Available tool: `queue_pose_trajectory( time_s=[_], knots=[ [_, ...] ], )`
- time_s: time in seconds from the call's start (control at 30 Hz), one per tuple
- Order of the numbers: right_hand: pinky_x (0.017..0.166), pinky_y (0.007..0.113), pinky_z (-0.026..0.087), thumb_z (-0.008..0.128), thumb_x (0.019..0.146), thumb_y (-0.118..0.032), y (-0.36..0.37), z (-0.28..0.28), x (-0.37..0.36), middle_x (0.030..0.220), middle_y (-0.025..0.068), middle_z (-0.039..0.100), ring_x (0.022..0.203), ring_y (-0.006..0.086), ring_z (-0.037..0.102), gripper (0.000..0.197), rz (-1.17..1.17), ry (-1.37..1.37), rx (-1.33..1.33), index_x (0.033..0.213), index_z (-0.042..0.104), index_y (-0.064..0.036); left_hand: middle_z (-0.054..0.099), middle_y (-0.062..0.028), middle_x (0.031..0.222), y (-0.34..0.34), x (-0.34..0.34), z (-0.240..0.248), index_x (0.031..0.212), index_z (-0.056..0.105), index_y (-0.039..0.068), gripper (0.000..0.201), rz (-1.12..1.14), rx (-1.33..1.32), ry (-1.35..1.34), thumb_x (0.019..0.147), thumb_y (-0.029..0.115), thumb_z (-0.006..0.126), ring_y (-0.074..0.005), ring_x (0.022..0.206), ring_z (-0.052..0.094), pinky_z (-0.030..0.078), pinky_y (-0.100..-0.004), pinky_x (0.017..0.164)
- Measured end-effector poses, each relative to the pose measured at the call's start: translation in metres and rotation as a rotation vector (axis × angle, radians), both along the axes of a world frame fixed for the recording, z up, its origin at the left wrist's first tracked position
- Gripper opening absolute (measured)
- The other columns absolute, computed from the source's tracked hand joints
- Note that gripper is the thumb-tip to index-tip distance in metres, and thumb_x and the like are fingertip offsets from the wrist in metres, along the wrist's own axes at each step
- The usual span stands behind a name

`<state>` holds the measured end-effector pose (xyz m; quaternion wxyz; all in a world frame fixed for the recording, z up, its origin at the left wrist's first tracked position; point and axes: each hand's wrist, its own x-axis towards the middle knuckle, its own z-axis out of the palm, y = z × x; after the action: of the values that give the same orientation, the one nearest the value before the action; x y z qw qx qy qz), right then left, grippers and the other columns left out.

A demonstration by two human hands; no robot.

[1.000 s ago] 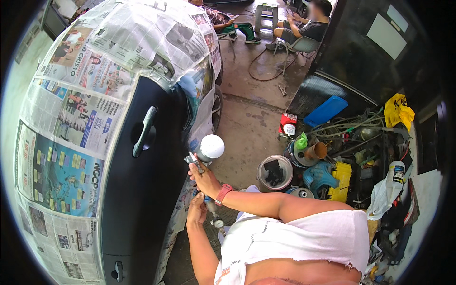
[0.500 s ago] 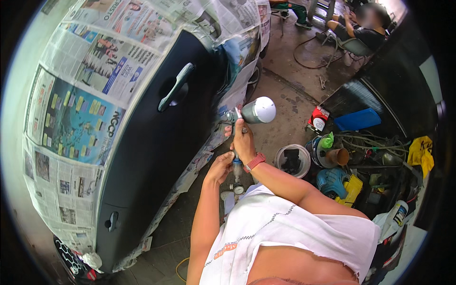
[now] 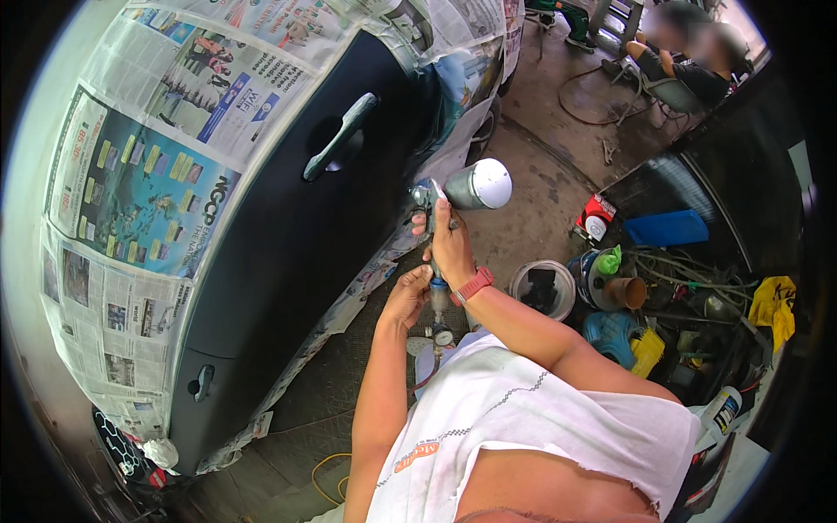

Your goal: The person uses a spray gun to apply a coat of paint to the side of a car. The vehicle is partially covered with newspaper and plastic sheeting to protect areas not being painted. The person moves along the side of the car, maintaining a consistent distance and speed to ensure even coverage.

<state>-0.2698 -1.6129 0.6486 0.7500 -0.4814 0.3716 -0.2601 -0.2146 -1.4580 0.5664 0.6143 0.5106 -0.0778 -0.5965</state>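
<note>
My right hand (image 3: 452,244), a red watch on its wrist, is wrapped round the grip of a spray gun (image 3: 425,195). A grey cup with a white lid (image 3: 481,185) sits tilted to the right on the gun. My left hand (image 3: 408,296) pinches at the fitting below the grip, beside a clear filter with a blue ring (image 3: 438,292); its fingertips are partly hidden. A round pressure gauge (image 3: 443,336) hangs beneath. The gun's nozzle end is near a dark car door (image 3: 279,253), apart from its silvery handle (image 3: 342,138).
Taped newspaper (image 3: 157,187) covers the car around the dark panels. On the right stand a round tub (image 3: 542,289), a bucket (image 3: 593,277) and a blue tray (image 3: 667,228) among hoses and tools. A yellow hose (image 3: 324,479) lies on the floor. People (image 3: 689,70) sit at the far right.
The view has shifted, so the door and floor things appear further right and higher. Both hands keep their hold on the spray gun. A second head shows beside the seated person.
</note>
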Motion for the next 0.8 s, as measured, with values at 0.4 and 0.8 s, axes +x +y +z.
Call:
queue_pose_trajectory(
  time_s=[0.4,0.8],
  knots=[
    [0.045,0.029,0.048,0.040,0.105,-0.069,-0.156,0.053,0.053,0.091,0.0120,0.077,0.078,0.0171,0.074,0.073,-0.049,-0.057,-0.114,0.121,0.069,-0.0046,0.072,-0.0124,0.118,0.163,-0.103,-0.052,0.120,0.069,0.007,0.061,-0.311,0.559,-0.523,0.107,0.062,0.046,-0.0277,0.120,0.063,0.042,-0.0432,0.110],
    [0.042,0.027,0.047,0.045,0.107,-0.062,-0.150,0.086,0.057,0.087,0.0112,0.076,0.067,0.0144,0.071,0.064,0.281,-0.069,-0.164,0.123,0.066,-0.0033,0.072,-0.0181,0.101,0.260,-0.164,-0.076,0.101,0.066,0.005,0.039,-0.258,0.829,-1.167,0.106,0.042,0.056,-0.0406,0.101,0.066,0.044,-0.0538,0.107]
  ],
)
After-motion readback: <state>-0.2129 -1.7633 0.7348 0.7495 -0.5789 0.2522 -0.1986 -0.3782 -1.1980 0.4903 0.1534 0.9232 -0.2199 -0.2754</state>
